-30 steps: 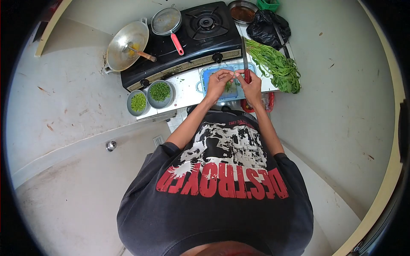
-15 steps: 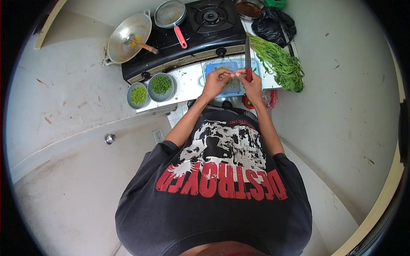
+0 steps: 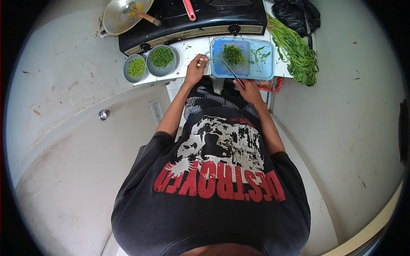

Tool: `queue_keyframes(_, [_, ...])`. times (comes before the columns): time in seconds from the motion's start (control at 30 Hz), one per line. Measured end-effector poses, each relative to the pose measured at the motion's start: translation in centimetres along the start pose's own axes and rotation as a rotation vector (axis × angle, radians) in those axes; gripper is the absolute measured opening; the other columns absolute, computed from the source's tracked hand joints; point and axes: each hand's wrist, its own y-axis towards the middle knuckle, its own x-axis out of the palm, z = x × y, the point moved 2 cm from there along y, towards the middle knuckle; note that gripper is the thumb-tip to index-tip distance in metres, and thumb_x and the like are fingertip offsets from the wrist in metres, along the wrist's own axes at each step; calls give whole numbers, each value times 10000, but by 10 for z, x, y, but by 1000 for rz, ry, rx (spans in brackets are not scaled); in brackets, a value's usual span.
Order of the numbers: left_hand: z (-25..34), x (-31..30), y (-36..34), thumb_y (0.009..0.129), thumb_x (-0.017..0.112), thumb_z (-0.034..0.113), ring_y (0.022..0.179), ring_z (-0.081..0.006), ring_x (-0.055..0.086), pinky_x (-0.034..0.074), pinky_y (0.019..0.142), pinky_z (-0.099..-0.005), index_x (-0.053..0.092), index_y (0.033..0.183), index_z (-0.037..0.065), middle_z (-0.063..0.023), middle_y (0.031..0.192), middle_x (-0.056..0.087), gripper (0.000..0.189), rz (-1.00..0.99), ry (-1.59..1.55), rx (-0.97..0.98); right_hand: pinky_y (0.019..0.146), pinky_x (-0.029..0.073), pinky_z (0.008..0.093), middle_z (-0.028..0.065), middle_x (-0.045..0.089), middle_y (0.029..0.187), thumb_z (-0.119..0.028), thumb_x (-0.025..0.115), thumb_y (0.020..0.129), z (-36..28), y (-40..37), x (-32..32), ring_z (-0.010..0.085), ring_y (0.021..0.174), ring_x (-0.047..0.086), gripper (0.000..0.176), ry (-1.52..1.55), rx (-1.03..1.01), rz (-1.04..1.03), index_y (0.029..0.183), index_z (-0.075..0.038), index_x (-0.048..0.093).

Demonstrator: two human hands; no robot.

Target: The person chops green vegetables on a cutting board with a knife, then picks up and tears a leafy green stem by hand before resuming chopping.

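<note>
My right hand (image 3: pixel 249 91) is closed around the handle of a knife (image 3: pixel 232 71), its blade angled up and left over the blue cutting board (image 3: pixel 220 48). A small heap of chopped green leaves (image 3: pixel 233 54) sits on the board, which lies in a light blue tray (image 3: pixel 268 70). Loose leaf pieces (image 3: pixel 259 55) are scattered on the tray's right side. Just left of the tray, my left hand (image 3: pixel 196 68) has its fingers curled together; whatever is between them, if anything, cannot be made out.
Two grey bowls of chopped greens, one lighter (image 3: pixel 136 67) and one darker (image 3: pixel 162 57), stand left on the white counter (image 3: pixel 186 48). Behind is a black stove (image 3: pixel 179 32) with a wok (image 3: pixel 114 19). A bunch of leafy stems (image 3: pixel 294 51) and a black plastic bag (image 3: pixel 294 17) lie right.
My hands, earlier fingertip to fingertip above the board, have parted. The left moved left of the tray; the right lowered the knife toward the board. The view has shifted, uncovering the chopped heap.
</note>
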Motion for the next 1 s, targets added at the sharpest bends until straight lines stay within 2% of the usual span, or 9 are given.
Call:
queue_keyframes(0.07, [-11,2,0,1004,614,145,734,-106,568,460,669,-274,670,1062,63,-18,804,638,114,3,5,-34,661,523,546,281,656,718,-456,617,986,10,-1,18,485,704,659,486,-81,-15,-32,888,15,690])
queue_keyframes(0.17, [-22,14,1,987,644,150,834,-120,574,479,783,-279,690,1032,21,-18,895,675,145,39,16,-30,656,535,550,290,644,695,-456,611,987,9,7,24,485,690,658,481,-122,53,-148,883,8,677])
queue_keyframes(0.37, [-17,23,2,975,670,182,834,-121,600,484,775,-279,715,1036,24,-42,879,691,175,155,12,-143,671,543,551,278,654,692,-459,601,988,10,43,35,479,707,670,490,-163,26,-153,858,7,679])
queue_keyframes(0.47, [-15,20,-2,968,682,183,832,-135,635,499,774,-291,726,1045,22,-63,886,716,184,172,34,-161,659,545,536,271,659,692,-442,594,995,12,58,33,468,708,675,475,-81,173,-32,871,6,691])
queue_keyframes(0.57, [-12,21,-1,956,699,177,836,-158,673,516,782,-313,729,1034,14,-96,887,732,183,158,66,-95,560,528,435,178,638,592,-435,598,1010,16,56,29,336,551,680,493,43,162,36,970,46,697])
queue_keyframes(0.67, [-11,32,9,947,700,156,858,-205,701,531,791,-343,722,1022,11,-131,911,736,165,136,119,55,540,522,399,144,629,570,-435,596,1015,-3,46,10,279,510,668,495,197,361,-34,967,48,693])
queue_keyframes(0.77, [-11,47,15,949,682,144,874,-277,708,546,783,-380,711,1021,20,-141,954,721,147,111,247,187,531,519,397,161,627,570,-424,610,1010,10,29,16,293,508,670,484,155,202,93,933,47,689])
queue_keyframes(0.87, [-10,58,12,962,654,158,884,-345,691,554,766,-430,706,1033,50,-132,995,692,139,54,393,255,601,520,504,241,642,649,-425,617,991,14,11,18,445,647,664,460,73,190,32,884,16,688])
queue_keyframes(1.0, [-9,62,1,973,634,196,875,-372,677,557,753,-469,711,1041,97,-114,1015,665,143,-1,496,296,611,524,524,246,643,646,-451,610,989,6,-7,21,453,659,668,478,-51,155,24,876,9,676])
